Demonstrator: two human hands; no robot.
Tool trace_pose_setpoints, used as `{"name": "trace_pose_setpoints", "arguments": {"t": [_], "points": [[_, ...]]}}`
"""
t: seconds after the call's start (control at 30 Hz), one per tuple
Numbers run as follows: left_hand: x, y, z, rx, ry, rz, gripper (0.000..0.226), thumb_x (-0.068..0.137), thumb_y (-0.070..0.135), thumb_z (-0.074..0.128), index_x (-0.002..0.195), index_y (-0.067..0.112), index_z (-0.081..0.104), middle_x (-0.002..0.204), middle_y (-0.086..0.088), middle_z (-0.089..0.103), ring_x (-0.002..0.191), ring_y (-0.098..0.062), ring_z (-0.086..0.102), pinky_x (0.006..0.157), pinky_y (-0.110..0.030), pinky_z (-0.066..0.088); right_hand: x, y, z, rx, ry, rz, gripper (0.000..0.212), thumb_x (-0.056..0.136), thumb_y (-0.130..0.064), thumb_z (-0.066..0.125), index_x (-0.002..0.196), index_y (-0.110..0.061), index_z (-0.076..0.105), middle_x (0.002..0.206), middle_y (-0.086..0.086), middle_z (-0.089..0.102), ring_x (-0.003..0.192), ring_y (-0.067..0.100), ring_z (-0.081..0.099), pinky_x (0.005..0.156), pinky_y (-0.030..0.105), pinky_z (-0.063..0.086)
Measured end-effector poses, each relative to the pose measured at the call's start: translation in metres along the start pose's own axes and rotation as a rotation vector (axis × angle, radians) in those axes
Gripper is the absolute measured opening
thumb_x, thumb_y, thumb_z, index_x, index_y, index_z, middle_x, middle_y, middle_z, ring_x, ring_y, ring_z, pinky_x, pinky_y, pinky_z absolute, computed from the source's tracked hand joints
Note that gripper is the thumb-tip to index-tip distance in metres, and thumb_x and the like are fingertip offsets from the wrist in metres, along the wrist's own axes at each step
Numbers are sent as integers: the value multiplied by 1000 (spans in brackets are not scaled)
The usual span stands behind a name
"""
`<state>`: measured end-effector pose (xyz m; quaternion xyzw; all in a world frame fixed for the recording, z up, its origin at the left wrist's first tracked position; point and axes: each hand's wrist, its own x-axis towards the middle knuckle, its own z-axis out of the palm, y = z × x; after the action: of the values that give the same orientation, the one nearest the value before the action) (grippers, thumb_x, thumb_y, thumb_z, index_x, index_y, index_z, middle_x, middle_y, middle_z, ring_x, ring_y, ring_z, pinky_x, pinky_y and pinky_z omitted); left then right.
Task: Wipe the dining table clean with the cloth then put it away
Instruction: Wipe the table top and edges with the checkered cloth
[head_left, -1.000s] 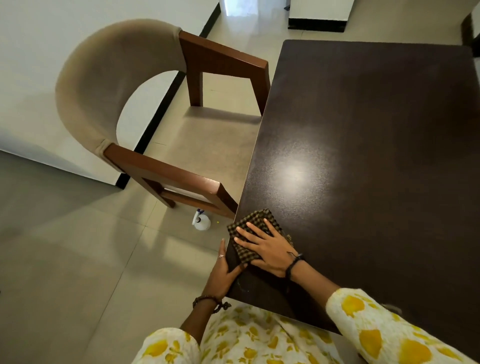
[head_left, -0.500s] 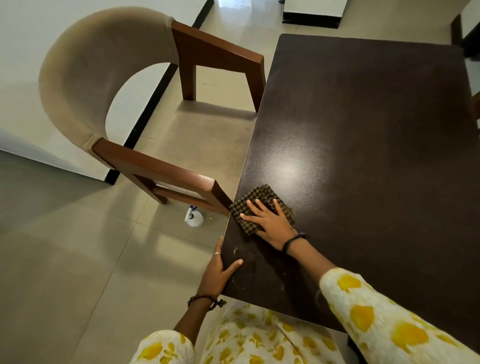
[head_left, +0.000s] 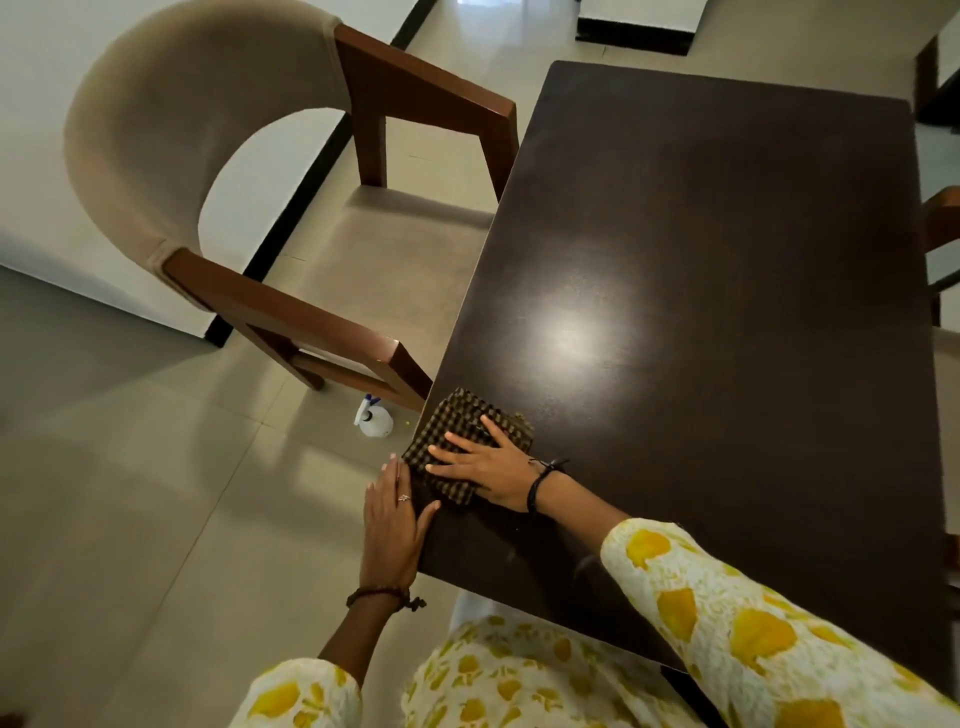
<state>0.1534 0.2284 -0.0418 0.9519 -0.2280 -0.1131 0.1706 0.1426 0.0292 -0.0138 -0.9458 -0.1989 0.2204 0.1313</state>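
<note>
Dim interior, soft glare patch on dark table (head_left: 727, 312). Wide-angle bends chair (head_left: 171, 130) at frame edge; floor (head_left: 130, 493) shadows soft, slight blur

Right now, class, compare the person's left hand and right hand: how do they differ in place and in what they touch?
The right hand lies flat on the checked cloth, on top of the table; the left hand rests at the table's edge, beside the cloth. The left hand wears a ring, the right none that shows. Both have straight fingers and a dark wristband.
</note>
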Motion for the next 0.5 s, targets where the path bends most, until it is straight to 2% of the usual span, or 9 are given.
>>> {"name": "trace_pose_setpoints", "arguments": {"t": [0.07, 0.17, 0.3, 0.43, 0.5], "points": [[-12, 10, 4, 50, 9, -12, 73, 92, 58, 17, 140, 4, 24, 144, -20, 32, 131, -29, 24, 109, -44, 22, -14, 6, 2, 12, -3, 1, 69, 91, -3, 44, 148, -30, 15, 158, -8, 5, 146, 15, -3, 108, 52, -18], [-47, 55, 25, 104, -41, 30, 69, 94, 56, 14, 142, 7, 20, 144, -18, 32, 134, -27, 20, 110, -39, 5, -63, 21, 12, 45, 4, -5, 70, 90, -1, 45, 147, -30, 18, 158, -9, 6, 145, 14, -4, 105, 47, -22], [-87, 113, 59, 141, -101, 108, 67, 94, 55, 14, 146, 14, 8, 146, -15, 23, 141, -22, 3, 111, -41, 4, -136, 43, 31, 93, 31, 49, 72, 88, 1, 45, 146, -32, 21, 157, -11, 7, 145, 13, -4, 105, 47, -24], [-110, 173, 84, 162, -125, 88, 64, 95, 53, 13, 143, 11, 20, 147, -15, 22, 136, -28, 20, 110, -46, 7, -226, 69, 52, 143, 21, 119, 75, 86, 6, 45, 146, -33, 21, 157, -13, 7, 140, 8, -12, 108, 49, -21], [-117, 191, 92, 181, -118, 114, 62, 96, 51, 12, 143, 11, 21, 147, -15, 22, 137, -26, 19, 110, -46, 8, -264, 78, 62, 170, 11, 161, 78, 84, 8, 44, 145, -35, 21, 156, -15, 7, 136, 3, -14, 109, 48, -21]]}}
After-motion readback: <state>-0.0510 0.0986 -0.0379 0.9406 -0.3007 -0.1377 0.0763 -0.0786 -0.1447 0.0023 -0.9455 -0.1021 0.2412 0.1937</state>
